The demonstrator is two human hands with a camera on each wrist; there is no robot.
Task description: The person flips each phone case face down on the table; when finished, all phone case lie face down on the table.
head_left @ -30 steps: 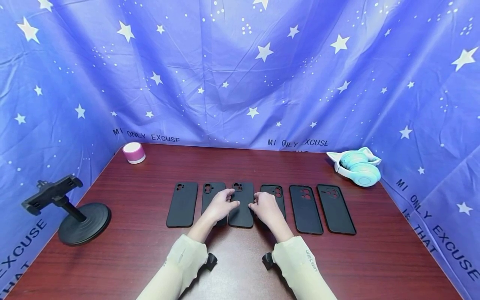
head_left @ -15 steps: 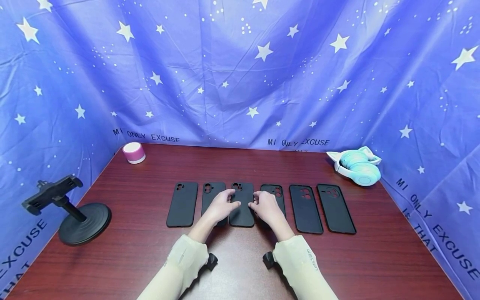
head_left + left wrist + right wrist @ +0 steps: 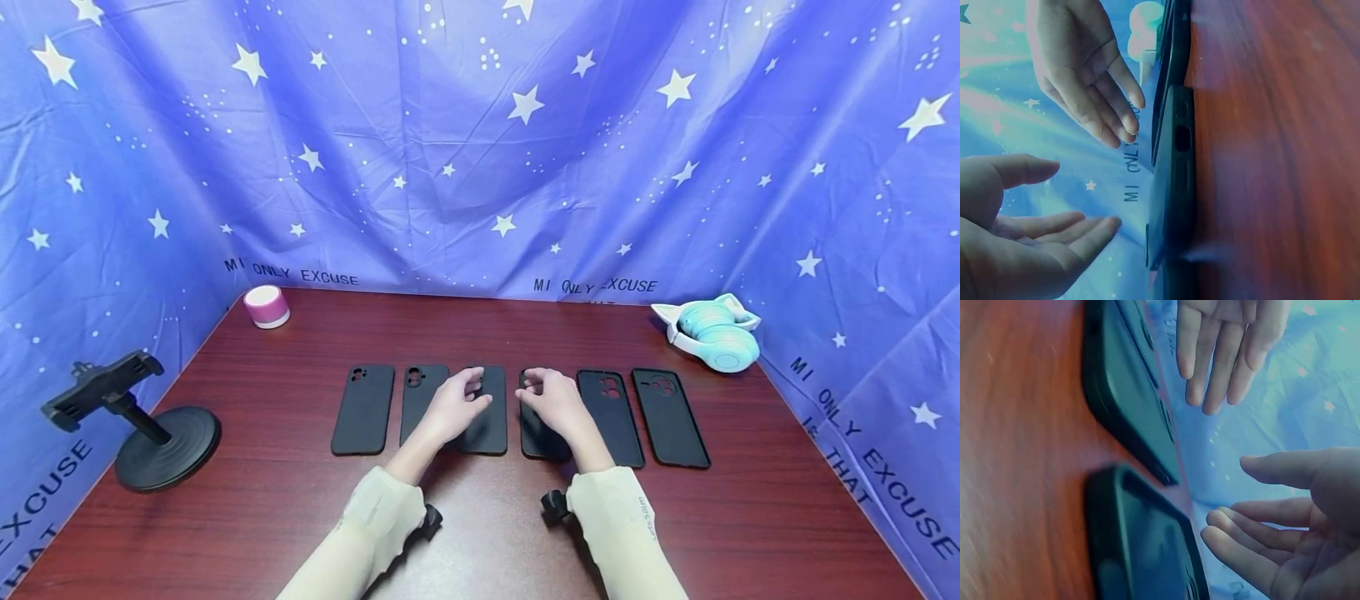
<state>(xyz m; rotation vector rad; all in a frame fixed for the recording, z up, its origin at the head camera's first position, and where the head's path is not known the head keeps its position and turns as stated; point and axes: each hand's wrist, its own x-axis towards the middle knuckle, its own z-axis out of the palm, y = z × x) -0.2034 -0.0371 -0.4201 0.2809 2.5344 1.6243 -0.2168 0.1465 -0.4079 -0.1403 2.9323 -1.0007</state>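
Note:
Several black phone cases lie in a row on the table. My left hand (image 3: 453,406) hovers above the third case from the left (image 3: 492,417), covering its camera cutout in the head view. In the left wrist view, thumb and fingers are spread apart, holding nothing, clear of the nearest case (image 3: 1175,187). Over the fourth case (image 3: 540,439) is my right hand (image 3: 558,404), its fingers relaxed. The right wrist view also shows a gap between that hand (image 3: 1291,531) and the raised-rim case below (image 3: 1154,550).
Left of the hands lie two more cases, the outermost (image 3: 363,410) back up. To the right, a fifth case (image 3: 617,421) and a sixth (image 3: 672,421) show their hollow insides. A black phone stand (image 3: 168,446), pink speaker (image 3: 267,307) and cat-ear headphones (image 3: 716,333) stand farther out.
Both hands have come up off the sides of the third case. The right hand has shifted right and away, uncovering the fourth case's lower part. The cases look unmoved.

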